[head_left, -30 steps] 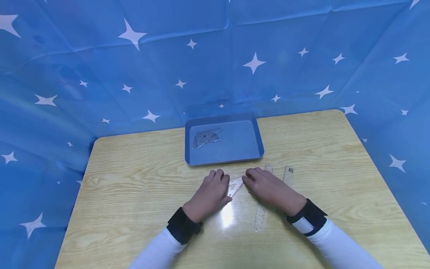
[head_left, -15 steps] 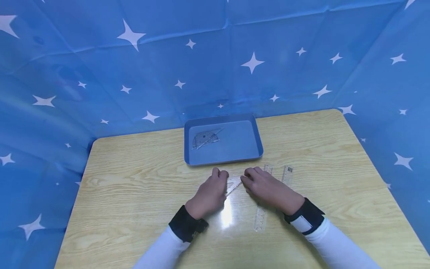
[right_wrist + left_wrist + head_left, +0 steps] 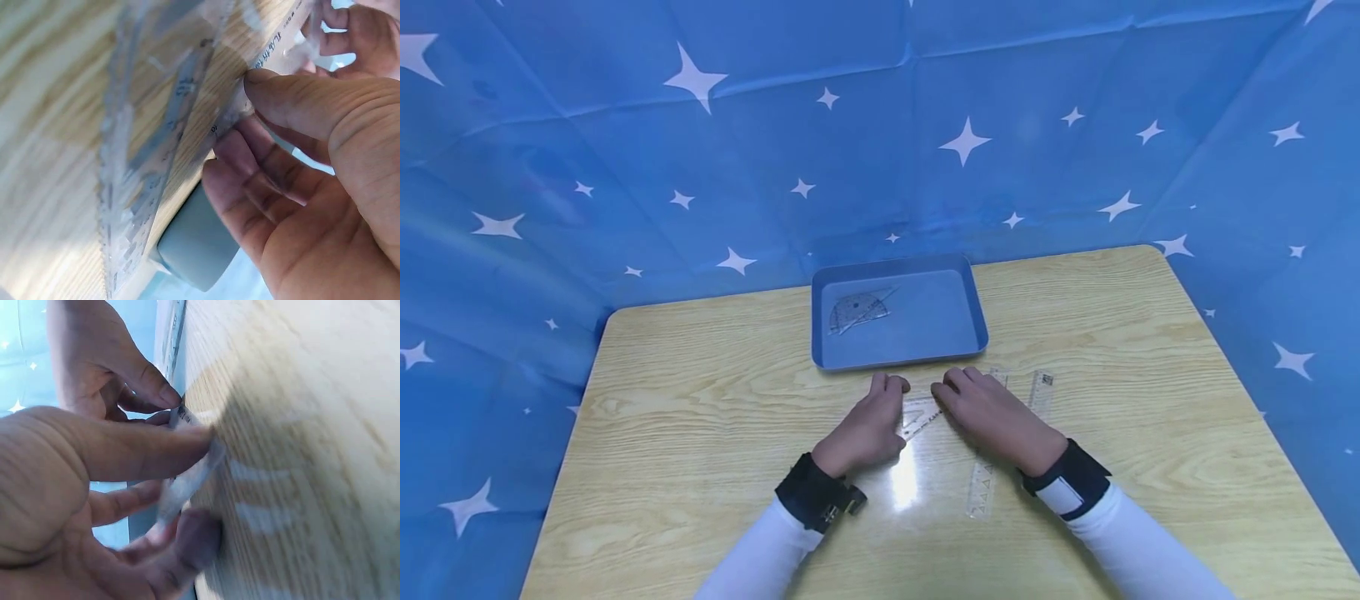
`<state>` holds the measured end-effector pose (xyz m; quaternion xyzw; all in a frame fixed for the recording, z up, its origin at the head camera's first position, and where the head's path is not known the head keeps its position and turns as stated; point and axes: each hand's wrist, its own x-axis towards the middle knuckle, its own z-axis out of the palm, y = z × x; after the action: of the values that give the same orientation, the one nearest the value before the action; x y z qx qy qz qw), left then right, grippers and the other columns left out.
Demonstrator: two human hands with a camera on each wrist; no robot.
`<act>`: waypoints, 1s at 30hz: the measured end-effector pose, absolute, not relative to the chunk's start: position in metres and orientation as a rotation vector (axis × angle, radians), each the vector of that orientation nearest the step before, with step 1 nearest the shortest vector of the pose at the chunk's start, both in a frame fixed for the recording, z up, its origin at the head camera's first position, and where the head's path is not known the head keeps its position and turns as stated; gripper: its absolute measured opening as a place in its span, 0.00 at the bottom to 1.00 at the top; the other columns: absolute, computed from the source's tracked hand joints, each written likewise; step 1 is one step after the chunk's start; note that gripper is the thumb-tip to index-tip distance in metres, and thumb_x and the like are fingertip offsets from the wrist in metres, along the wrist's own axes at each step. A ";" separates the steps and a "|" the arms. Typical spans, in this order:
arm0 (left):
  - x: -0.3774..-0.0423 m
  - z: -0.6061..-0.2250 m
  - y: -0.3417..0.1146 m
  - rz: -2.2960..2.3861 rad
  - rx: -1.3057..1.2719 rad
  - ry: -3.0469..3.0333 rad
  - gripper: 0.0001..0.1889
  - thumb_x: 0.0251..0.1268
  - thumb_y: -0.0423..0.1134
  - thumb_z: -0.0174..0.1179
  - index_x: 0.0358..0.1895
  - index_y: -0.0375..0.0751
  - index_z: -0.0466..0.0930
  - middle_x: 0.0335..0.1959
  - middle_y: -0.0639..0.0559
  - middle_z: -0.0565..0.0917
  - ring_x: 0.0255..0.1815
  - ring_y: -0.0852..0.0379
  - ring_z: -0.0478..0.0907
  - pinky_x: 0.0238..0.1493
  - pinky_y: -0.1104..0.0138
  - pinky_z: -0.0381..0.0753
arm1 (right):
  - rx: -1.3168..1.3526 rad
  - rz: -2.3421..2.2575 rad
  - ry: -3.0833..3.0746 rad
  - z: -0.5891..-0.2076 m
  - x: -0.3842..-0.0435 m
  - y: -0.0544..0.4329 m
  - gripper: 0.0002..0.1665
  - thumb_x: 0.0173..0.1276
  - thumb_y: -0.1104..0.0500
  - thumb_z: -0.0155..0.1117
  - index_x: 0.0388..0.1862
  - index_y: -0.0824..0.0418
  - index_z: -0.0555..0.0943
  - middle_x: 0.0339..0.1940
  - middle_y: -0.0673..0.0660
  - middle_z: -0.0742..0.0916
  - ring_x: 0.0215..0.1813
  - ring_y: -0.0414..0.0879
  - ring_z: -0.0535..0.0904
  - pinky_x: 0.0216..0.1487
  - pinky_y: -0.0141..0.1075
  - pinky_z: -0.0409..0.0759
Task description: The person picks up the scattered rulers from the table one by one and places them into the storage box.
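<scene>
Between both hands is a clear triangular set square [image 3: 917, 414], raised a little off the tabletop in the left wrist view. My left hand [image 3: 862, 429] pinches its left side between thumb and fingers. The right hand [image 3: 988, 415] pinches the opposite corner; its thumb [image 3: 294, 100] lies on the printed plastic in the right wrist view. Beneath the right hand and forearm lies a clear ruler [image 3: 981, 487] with cut-out shapes, partly hidden. Another clear ruler [image 3: 1042, 390] lies to its right, its lower part covered by the hand.
A shallow blue tray [image 3: 917, 362] stands at the back of the wooden table [image 3: 700, 400]. Inside its left half lie a clear protractor [image 3: 857, 309] and another thin clear piece overlapping it. Blue star-patterned cloth [image 3: 880, 125] hangs behind the table and at both sides.
The left hand has turned and its thumb has drawn in along the set square. Set square and right hand have shifted slightly left. Rulers and tray stay in place.
</scene>
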<state>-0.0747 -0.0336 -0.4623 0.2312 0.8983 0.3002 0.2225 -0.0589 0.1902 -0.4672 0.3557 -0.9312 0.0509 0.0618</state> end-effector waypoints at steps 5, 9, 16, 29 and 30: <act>-0.073 -0.462 -0.033 0.829 0.700 2.502 0.36 0.47 0.19 0.65 0.65 0.35 0.71 0.50 0.48 0.62 0.47 0.51 0.71 0.46 0.66 0.76 | 1.069 0.116 -2.795 -0.467 -0.063 0.186 0.15 0.62 0.73 0.69 0.47 0.63 0.83 0.40 0.57 0.81 0.39 0.49 0.76 0.36 0.39 0.78; -0.069 -0.463 -0.033 0.833 0.727 2.531 0.33 0.49 0.20 0.66 0.64 0.36 0.73 0.48 0.48 0.60 0.49 0.51 0.68 0.46 0.66 0.74 | 1.072 0.128 -2.810 -0.466 -0.064 0.183 0.12 0.63 0.72 0.69 0.45 0.63 0.82 0.38 0.56 0.80 0.38 0.48 0.75 0.36 0.39 0.79; -0.063 -0.466 -0.036 0.901 0.808 2.640 0.24 0.61 0.19 0.56 0.61 0.36 0.77 0.47 0.45 0.72 0.44 0.52 0.75 0.44 0.65 0.79 | 1.079 0.144 -2.764 -0.470 -0.064 0.180 0.09 0.66 0.74 0.61 0.42 0.65 0.78 0.38 0.57 0.79 0.38 0.49 0.74 0.40 0.40 0.80; -0.063 -0.451 -0.044 1.054 0.781 2.695 0.22 0.64 0.18 0.53 0.58 0.36 0.84 0.48 0.47 0.81 0.47 0.54 0.79 0.48 0.62 0.82 | 1.146 0.246 -2.793 -0.463 -0.066 0.180 0.13 0.66 0.75 0.59 0.47 0.66 0.77 0.39 0.57 0.81 0.41 0.48 0.78 0.45 0.41 0.83; -0.063 -0.450 -0.044 1.053 0.797 2.712 0.22 0.63 0.18 0.54 0.58 0.35 0.84 0.49 0.47 0.81 0.49 0.53 0.80 0.50 0.61 0.83 | 1.152 0.249 -2.788 -0.461 -0.066 0.181 0.13 0.66 0.75 0.60 0.48 0.66 0.77 0.39 0.57 0.82 0.42 0.48 0.79 0.45 0.40 0.83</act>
<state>-0.0627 -0.0443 -0.4497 0.2638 0.8973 0.3484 0.0623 -0.0665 0.1806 -0.4605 0.3800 -0.9196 0.0821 0.0575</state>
